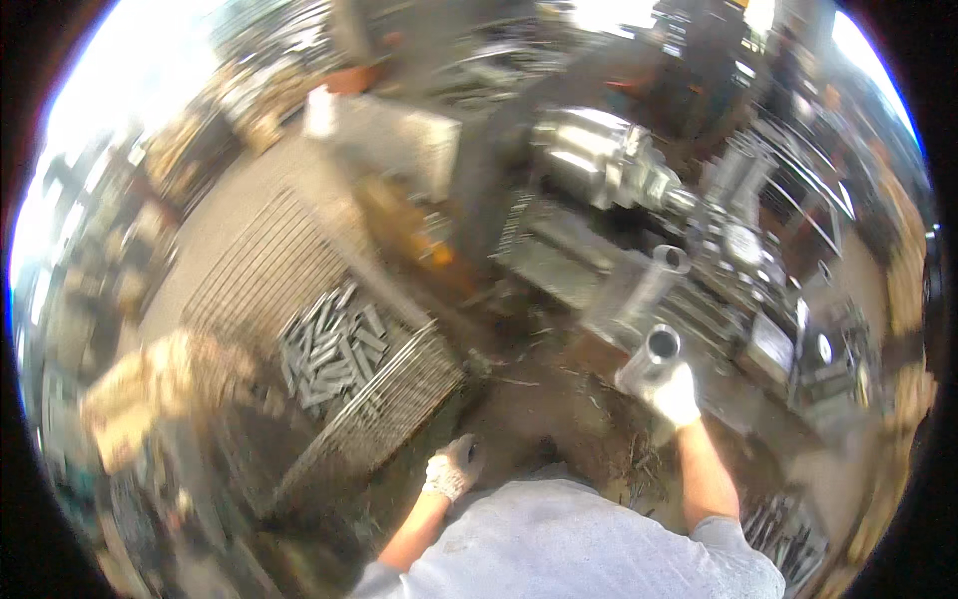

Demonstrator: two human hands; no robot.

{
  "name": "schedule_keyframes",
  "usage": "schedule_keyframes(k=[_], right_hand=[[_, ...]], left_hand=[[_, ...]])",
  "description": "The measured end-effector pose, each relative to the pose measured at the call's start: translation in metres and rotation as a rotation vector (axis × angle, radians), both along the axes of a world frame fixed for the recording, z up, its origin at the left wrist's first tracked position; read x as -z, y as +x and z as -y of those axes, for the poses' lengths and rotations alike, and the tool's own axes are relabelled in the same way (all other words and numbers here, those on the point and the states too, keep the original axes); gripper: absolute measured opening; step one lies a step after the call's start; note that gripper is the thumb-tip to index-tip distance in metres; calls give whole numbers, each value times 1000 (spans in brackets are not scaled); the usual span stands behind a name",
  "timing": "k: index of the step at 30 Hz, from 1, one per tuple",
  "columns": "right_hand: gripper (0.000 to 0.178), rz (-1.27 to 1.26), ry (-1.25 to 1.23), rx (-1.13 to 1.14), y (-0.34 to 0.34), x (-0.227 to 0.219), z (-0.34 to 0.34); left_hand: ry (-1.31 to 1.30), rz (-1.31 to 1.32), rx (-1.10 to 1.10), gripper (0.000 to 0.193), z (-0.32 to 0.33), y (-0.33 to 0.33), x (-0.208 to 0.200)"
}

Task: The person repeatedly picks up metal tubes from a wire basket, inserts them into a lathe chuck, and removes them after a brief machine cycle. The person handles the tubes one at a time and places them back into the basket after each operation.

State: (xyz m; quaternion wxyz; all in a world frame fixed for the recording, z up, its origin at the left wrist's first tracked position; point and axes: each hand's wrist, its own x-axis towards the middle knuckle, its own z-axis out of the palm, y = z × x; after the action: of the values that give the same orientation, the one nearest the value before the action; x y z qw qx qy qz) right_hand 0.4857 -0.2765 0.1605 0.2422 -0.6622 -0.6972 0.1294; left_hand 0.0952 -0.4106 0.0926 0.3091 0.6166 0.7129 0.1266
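Right of grey wire-mesh crate (397,407): your white-gloved right hand (672,393), fingers closed round silver metal tube (647,363). Beside crate: your left hand (455,467), fingers unclear. Loosened grip could drop tube.

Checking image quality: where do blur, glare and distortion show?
Head view: motion blur smears the machine and much of the surroundings, while the wire basket is clearer; glare whites out the upper left; fisheye distortion rounds the scene inside a black rim; the right hand and its tube look soft.
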Motion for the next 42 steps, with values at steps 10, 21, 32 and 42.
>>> schedule_keyframes(k=[10, 21, 32, 42], right_hand=[[53, 122, -509, -1244, -409, 38, 149], [41, -72, -404, -2272, -695, -18, 394], [63, 309, -242, -2606, -867, -40, 472], [37, -162, -55, -3007, -1024, -162, 627]], left_hand=[[-54, 54, -997, 49, 317, -149, 38], [1009, 579, -2760, 36, 567, 10, 108], [74, -1033, -3327, 56, 647, 83, 82], [1214, -676, -3265, 40, 631, -15, 66]])
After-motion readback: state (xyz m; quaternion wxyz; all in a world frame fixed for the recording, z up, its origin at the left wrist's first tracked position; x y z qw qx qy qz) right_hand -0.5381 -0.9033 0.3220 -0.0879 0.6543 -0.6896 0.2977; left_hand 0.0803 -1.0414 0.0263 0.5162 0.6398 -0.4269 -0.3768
